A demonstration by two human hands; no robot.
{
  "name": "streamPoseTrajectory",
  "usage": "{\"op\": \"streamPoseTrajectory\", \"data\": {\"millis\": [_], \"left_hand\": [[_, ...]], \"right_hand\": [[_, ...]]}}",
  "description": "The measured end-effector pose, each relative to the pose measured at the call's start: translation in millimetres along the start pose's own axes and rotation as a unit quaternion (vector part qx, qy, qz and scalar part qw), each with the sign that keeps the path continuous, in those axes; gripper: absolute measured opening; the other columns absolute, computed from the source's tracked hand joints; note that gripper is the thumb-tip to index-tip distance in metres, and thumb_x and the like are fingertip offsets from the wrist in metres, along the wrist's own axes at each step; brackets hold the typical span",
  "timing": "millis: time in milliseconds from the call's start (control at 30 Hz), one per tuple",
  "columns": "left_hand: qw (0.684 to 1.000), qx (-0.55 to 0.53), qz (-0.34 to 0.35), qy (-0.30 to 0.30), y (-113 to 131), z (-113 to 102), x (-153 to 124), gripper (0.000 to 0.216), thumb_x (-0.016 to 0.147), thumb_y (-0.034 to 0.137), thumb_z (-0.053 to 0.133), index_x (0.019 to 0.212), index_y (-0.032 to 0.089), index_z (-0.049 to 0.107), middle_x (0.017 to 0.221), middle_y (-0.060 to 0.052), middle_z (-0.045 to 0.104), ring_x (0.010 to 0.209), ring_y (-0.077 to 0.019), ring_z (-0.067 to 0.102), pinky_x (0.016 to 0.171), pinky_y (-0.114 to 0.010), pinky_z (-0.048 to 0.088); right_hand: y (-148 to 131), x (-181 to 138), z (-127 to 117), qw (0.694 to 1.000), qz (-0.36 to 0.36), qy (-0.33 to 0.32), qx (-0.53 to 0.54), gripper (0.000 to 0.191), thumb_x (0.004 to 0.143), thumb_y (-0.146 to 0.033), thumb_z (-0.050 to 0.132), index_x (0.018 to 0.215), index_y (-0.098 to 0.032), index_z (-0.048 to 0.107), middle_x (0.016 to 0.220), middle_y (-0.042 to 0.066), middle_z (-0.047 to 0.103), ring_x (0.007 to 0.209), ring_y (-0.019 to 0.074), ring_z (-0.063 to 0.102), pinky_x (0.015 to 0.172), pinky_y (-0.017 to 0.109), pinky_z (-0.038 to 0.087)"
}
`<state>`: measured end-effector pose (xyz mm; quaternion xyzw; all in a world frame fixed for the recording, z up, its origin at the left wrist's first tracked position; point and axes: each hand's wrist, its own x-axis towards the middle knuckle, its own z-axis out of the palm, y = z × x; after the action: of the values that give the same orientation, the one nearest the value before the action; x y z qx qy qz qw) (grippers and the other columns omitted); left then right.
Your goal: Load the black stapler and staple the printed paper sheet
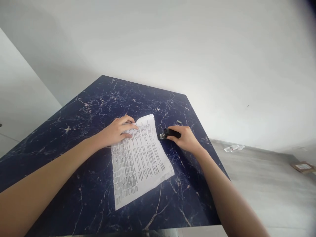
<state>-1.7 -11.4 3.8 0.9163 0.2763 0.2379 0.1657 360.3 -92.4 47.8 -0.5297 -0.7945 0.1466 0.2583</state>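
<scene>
My left hand (122, 129) rests on the upper left part of a printed paper sheet (145, 154), its fingers spread over the edge. The sheet lies slightly curved on the table, its top corner curling up. In my right hand (186, 138) is a black stapler (170, 133), held from its rear end. The stapler's metal nose is at the sheet's right edge; whether the paper is between its jaws I cannot tell. Just beyond the stapler lies a small strip of staples (179, 122).
A dark blue marble-patterned table (118, 95) stands against a pale wall (172, 42). On the grey floor (256, 184) at the right lie a clear plastic wrapper (234, 148) and a brown cardboard piece (303, 166) with a white label.
</scene>
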Motion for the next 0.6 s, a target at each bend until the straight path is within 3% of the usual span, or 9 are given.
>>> {"op": "streamPoseTrajectory", "data": {"millis": [133,300,467,600], "left_hand": [[0.999,-0.039,0.003,0.015,-2,-5,-2,0.029,0.098,0.042,0.064,0.127,0.036,0.071,0.135,-0.007,0.053,0.124,-0.0304,0.051,0.11,-0.056,0.043],[0.998,-0.048,0.001,0.044,-5,-8,-2,0.031,0.099,0.042,0.064,0.129,0.034,0.069,0.134,-0.008,0.051,0.122,-0.0284,0.054,0.105,-0.051,0.05],[0.999,-0.048,-0.016,0.002,-7,-8,-1,0.033,0.099,0.043,0.062,0.131,0.035,0.068,0.14,-0.008,0.051,0.127,-0.0312,0.052,0.107,-0.054,0.049],[0.998,-0.048,-0.03,-0.011,-7,-7,-1,0.035,0.099,0.044,0.062,0.133,0.035,0.068,0.144,-0.008,0.05,0.131,-0.0324,0.051,0.11,-0.056,0.046]], "right_hand": [[1,1,-1,1.0,0.016,0.015,0.005,0.028,0.087,-0.032,0.074,0.115,-0.026,0.077,0.107,0.007,0.078,0.097,0.029,0.073,0.089,0.052,0.057],[-9,0,-5,0.997,0.008,-0.055,0.06,0.031,0.084,-0.033,0.078,0.114,-0.025,0.078,0.114,0.007,0.077,0.103,0.0298,0.073,0.094,0.051,0.058],[-18,0,-4,0.993,-0.004,-0.09,0.077,0.031,0.085,-0.032,0.077,0.116,-0.027,0.078,0.111,0.006,0.078,0.098,0.0287,0.074,0.086,0.048,0.061],[-15,0,-5,0.995,0.004,-0.073,0.068,0.033,0.084,-0.034,0.077,0.116,-0.027,0.079,0.113,0.007,0.078,0.101,0.0305,0.074,0.091,0.051,0.061]]}}
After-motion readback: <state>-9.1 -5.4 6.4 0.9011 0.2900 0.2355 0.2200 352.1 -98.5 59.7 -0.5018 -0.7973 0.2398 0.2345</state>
